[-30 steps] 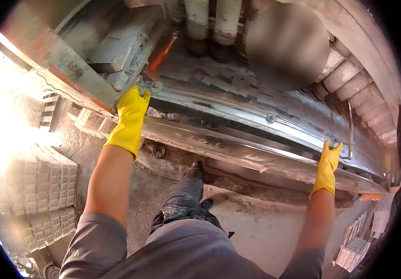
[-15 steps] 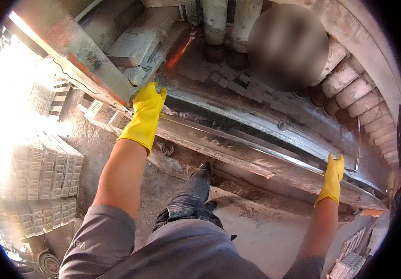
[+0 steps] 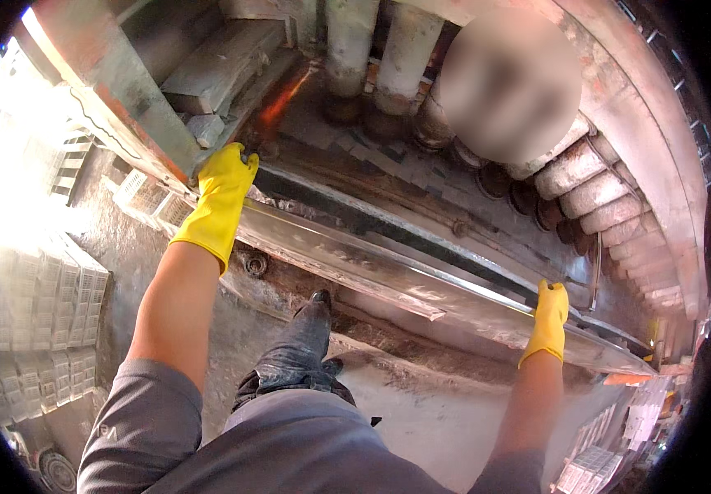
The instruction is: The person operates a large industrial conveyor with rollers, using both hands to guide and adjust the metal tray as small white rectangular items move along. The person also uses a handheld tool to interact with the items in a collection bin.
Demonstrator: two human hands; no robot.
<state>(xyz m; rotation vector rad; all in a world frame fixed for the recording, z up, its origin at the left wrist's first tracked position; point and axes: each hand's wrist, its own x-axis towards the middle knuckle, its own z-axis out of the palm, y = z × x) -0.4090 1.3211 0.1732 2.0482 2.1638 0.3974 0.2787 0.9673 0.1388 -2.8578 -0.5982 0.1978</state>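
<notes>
Outdoor brick-yard or kiln area w/ rough dirt and concrete floor [image 3: 421, 428], dusty, bright sun washing out the left side. Stacks of pale perforated bricks [image 3: 26, 321] stand at far left, more of the same at bottom right [image 3: 611, 461]. A row of worn cylindrical rollers [image 3: 594, 189] curves along the upper right inside a reddish, rusted machine frame [image 3: 644, 123]; two upright grey pipes [image 3: 372, 58] at top centre. A rust-red slanted beam [image 3: 116, 107] runs down from upper left, w/ grey slabs [image 3: 215, 66] lying in the trough beside it.

No real containers in view; the trough behind the long piece holds only debris & broken bits, hard to tell which.

Long shiny metal plate [image 3: 388, 272] lies diagonally across the middle, from the beam at upper left down to lower right, sitting on the machine's edge above the floor. Left hand [image 3: 219, 202], yellow rubber glove, rests at the plate's upper-left end, fingers curled over its far edge. Right hand [image 3: 549, 321], also yellow-gloved, grips the plate's near edge toward the lower-right end, fingers closed around it. Person's leg in dark jeans & black shoe [image 3: 314, 309] is planted just below the plate.
</notes>
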